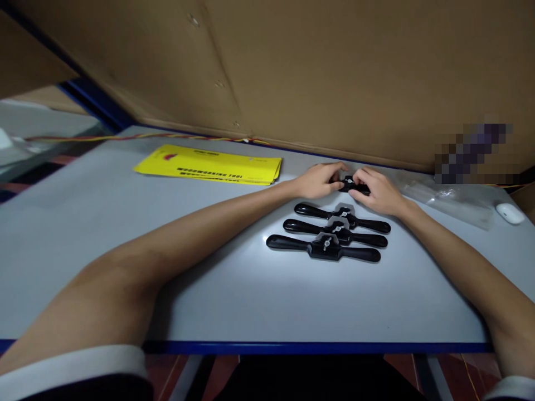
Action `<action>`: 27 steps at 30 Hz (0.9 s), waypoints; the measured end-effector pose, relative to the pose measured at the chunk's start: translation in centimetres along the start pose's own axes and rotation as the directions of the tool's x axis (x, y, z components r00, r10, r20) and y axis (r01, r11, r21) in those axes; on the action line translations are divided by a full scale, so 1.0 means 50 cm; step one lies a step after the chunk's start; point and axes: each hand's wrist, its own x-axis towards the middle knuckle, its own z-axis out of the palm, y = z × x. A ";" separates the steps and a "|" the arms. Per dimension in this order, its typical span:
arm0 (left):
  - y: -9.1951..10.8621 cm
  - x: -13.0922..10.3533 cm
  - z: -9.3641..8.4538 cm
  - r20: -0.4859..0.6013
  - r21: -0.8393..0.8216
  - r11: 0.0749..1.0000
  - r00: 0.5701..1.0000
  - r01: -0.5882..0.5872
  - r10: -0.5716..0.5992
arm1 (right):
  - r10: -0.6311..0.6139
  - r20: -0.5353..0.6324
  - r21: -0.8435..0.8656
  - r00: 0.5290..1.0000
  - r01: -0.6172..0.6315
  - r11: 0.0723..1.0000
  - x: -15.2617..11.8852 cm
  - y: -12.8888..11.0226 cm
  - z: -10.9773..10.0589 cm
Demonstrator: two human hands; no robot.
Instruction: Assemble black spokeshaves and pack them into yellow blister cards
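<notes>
A black spokeshave (350,181) lies at the far end of a row, gripped from both sides. My left hand (320,179) is closed around its left handle, and my right hand (375,189) is closed on its right part. Both hands hide most of the handles. Nearer to me, three more black spokeshaves lie side by side: the closest (325,254), a middle one (339,228) and a farther one (345,213). Each has a grey blade and a silver screw in its centre.
Yellow printed cards (217,164) lie stacked at the back left of the grey table (267,306). Clear plastic bags (451,200) and a white oval case (510,213) are at the right. A cardboard wall (292,72) rises behind, with a twisted cable (179,135) along its foot.
</notes>
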 end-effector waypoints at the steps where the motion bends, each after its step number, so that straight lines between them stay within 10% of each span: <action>1: -0.001 0.000 0.000 0.000 -0.003 1.000 1.000 -0.003 0.003 | 0.004 0.009 -0.013 1.000 -0.004 1.000 0.000 0.000 0.000; 27: 0.014 -0.006 -0.004 0.006 0.060 0.997 0.999 -0.042 0.041 | 0.049 0.065 -0.065 0.997 -0.044 0.997 -0.001 -0.007 -0.003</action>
